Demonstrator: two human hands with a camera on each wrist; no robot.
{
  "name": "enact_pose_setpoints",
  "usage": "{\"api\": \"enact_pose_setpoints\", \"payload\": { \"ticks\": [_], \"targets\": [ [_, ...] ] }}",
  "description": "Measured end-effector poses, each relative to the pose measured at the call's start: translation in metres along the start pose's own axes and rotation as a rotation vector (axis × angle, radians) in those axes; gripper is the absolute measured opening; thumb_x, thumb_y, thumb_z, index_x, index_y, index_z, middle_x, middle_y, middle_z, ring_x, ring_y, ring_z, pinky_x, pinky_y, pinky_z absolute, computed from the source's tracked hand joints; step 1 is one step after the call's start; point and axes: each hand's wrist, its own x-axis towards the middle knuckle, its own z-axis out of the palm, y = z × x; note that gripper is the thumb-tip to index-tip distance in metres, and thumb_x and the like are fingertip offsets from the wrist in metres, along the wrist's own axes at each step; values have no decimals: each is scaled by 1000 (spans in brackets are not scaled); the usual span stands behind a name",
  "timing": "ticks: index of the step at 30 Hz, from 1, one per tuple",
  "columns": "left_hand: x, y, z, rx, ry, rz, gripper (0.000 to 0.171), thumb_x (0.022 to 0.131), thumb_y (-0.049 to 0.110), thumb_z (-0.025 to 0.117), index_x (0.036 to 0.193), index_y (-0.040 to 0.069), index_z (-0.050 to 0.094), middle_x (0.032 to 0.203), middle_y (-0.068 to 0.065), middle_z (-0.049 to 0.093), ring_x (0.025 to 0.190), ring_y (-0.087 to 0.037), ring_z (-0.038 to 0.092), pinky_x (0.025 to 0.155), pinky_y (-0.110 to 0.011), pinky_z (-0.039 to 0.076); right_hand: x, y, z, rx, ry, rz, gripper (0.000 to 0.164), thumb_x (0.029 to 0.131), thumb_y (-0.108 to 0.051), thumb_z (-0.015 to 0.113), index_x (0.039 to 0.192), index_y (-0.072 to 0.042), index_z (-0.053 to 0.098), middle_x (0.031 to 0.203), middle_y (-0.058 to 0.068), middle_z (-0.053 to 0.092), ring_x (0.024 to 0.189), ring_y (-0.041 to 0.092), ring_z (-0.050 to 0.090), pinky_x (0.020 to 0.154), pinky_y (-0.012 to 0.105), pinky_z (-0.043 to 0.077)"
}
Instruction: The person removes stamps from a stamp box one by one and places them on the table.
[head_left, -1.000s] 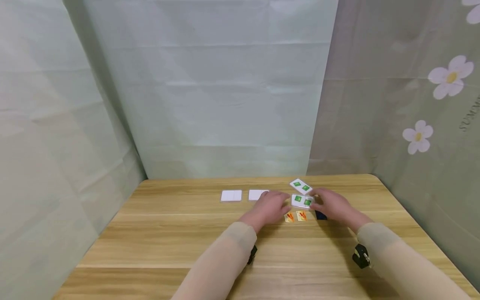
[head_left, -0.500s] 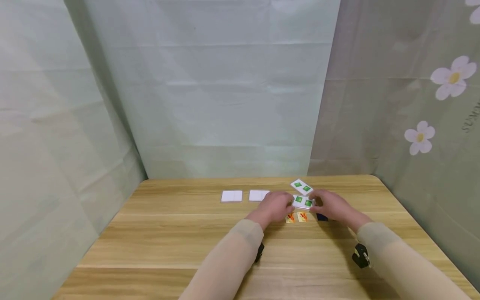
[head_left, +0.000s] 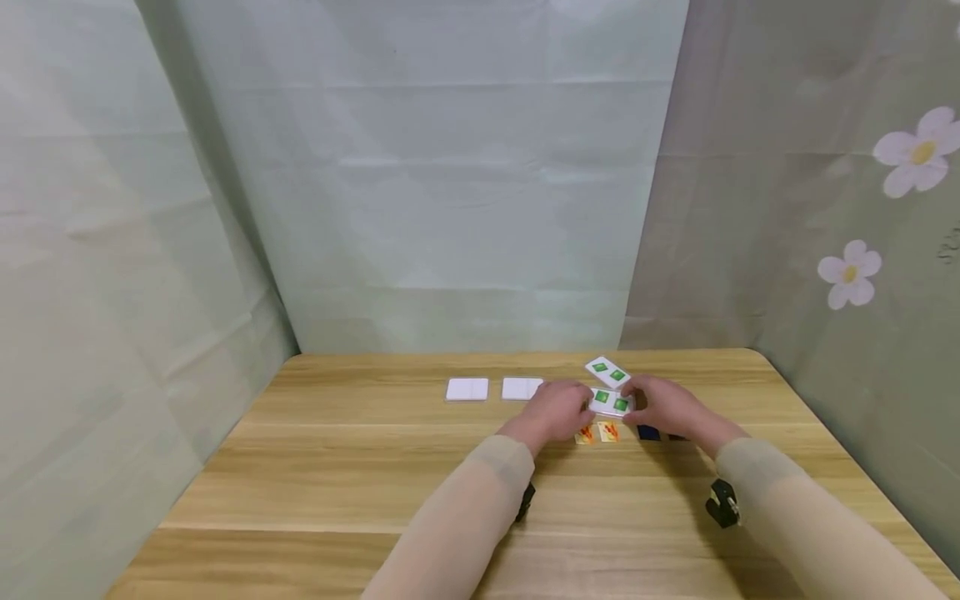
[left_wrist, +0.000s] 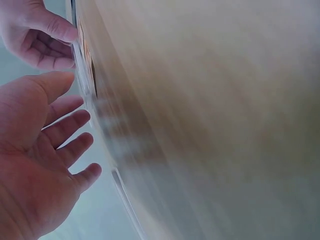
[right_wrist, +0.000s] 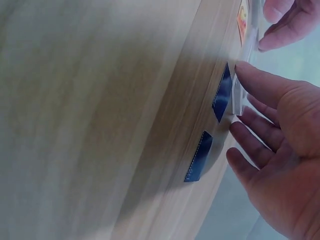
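Observation:
Between my hands on the table [head_left: 360, 483] lies a clear-edged white card holder [head_left: 610, 402] with two green squares. My left hand [head_left: 553, 410] pinches its left end between thumb and fingers. At its right end my right hand [head_left: 663, 407] does the same, the thumb on the near edge in the right wrist view. Another holder [head_left: 608, 372] with two green squares lies slanted just behind. In front sit two small orange-patterned squares [head_left: 608, 432], the left one partly hidden by my left hand. Two small dark blue pieces [right_wrist: 223, 93] lie below my right hand.
Two plain white card holders [head_left: 467, 389] lie flat in a row to the left; my left hand partly covers the nearer one [head_left: 520, 387]. Pale cloth [head_left: 450, 208] hangs behind the table, with a flowered curtain [head_left: 765, 233] at right.
My left hand has moved right to the left end of the holder with green squares. My right hand stays at its right end. The view has shifted slightly.

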Motion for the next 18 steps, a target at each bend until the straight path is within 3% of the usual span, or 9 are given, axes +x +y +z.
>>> {"api": "enact_pose_setpoints", "payload": {
  "ticks": [9, 18],
  "targets": [
    [2, 1, 2, 10, -6, 2, 28, 112, 33, 67, 133, 16, 76, 128, 3, 75, 116, -16, 67, 108, -41, 51, 4, 6, -1, -64, 3, -49, 40, 89, -19, 94, 118, 1, 74, 104, 7, 72, 86, 22, 58, 83, 46, 55],
    [4, -1, 3, 8, -15, -4, 30, 111, 32, 68, 137, 17, 74, 129, 3, 74, 117, -16, 67, 106, -40, 52, 3, 4, -2, -72, 8, -103, 41, 89, -21, 93, 118, 1, 72, 94, 3, 67, 80, 18, 56, 74, 38, 51]
  ]
}}
